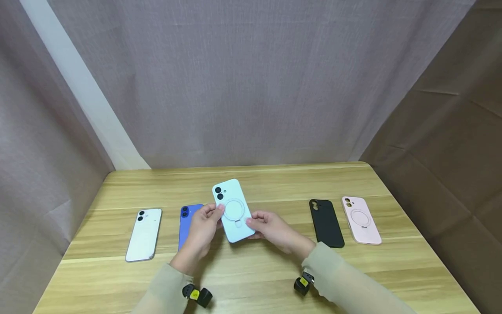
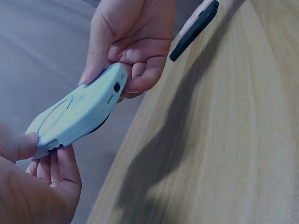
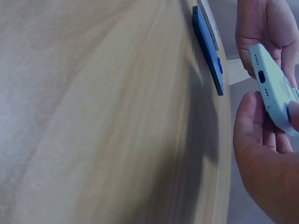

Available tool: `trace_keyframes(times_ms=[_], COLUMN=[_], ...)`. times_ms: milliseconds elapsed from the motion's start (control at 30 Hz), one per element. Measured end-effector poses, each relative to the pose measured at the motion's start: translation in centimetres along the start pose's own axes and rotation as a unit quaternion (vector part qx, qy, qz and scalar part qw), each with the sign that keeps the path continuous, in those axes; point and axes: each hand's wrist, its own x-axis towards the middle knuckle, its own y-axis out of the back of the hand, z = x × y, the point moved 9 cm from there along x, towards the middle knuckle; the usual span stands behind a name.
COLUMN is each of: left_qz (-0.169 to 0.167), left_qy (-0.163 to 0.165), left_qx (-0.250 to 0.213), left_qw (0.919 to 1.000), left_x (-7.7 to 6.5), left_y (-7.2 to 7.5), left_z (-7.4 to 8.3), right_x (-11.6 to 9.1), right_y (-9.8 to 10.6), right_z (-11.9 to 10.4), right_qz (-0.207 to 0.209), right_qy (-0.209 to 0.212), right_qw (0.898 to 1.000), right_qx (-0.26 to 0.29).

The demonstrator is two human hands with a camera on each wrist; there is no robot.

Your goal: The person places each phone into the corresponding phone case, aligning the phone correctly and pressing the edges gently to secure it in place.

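pale-blue cased phone (image 1: 234,210): held in the air above the desk (image 1: 243,288), back face up and tilted, camera end away from the person. the left hand (image 1: 205,226) is partly closed in a pinch on one long edge, thumb on the back face beside the ring (image 1: 233,200), fingers underneath. the right hand (image 1: 273,229) pinches the opposite edge near the lower corner, thumb above, fingers beneath. handling: treat the assembly as light enough for fingertips but heavier than a bare case, since dark lenses (image 1: 220,196) fill the camera cutouts and a phone appears to be inside. the case wall should flex slightly at the rim; regard the phone body as stiff and its glass as fragile. smooth faces may slip, so bear on the side walls and corners. keep thumbs off the lenses and do not lift by the ring. the underside is mostly hidden, so whether the rim is fully seated cannot be told. grip the blue phone (image 1: 187,222), lying on the desk by the left hand, along its long edges; uncased, it should be more slippery. the black case (image 1: 327,223) and pink case (image 1: 361,220), to the right, should be lighter and more flexible.
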Motion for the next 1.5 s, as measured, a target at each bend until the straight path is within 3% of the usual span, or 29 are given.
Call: trace_keyframes(times_ms=[133, 367, 733, 1233, 1333, 1500], left_qz=[0.009, -0.003, -0.017, -0.069, -0.086, -0.124], left_qy=[0.001, 0.001, 0.001, 0.001, 0.003, 0.006], left_qx=[-0.021, -0.051, -0.037, -0.020, -0.006, 0.054], left_qw=[0.9997, 0.9987, 0.9992, 0.9974, 0.9963, 0.9908], left_x=[0.0, 0.0, -0.2, -0.5, -0.5, -0.7], left_y=[0.3, 0.3, 0.1, -1.1, -1.4, -2.1], left_z=[0.2, 0.4, 0.7, 0.4, 0.4, -0.2], right_x=[-0.3, -0.5, -0.4, 0.1, 0.1, 0.2], right_y=[-0.4, -0.3, -0.3, 0.6, 0.9, 1.7], right_z=[0.2, -0.2, -0.1, -1.0, -0.9, -1.1], right_qz=[-0.023, -0.025, -0.045, -0.015, 0.003, 0.043], right_qy=[-0.001, 0.016, -0.004, -0.001, -0.004, 0.003], right_qw=[1.000, 1.000, 0.998, 1.000, 1.000, 0.999], right_qx=[0.019, -0.009, 0.033, 0.018, 0.012, 0.021])
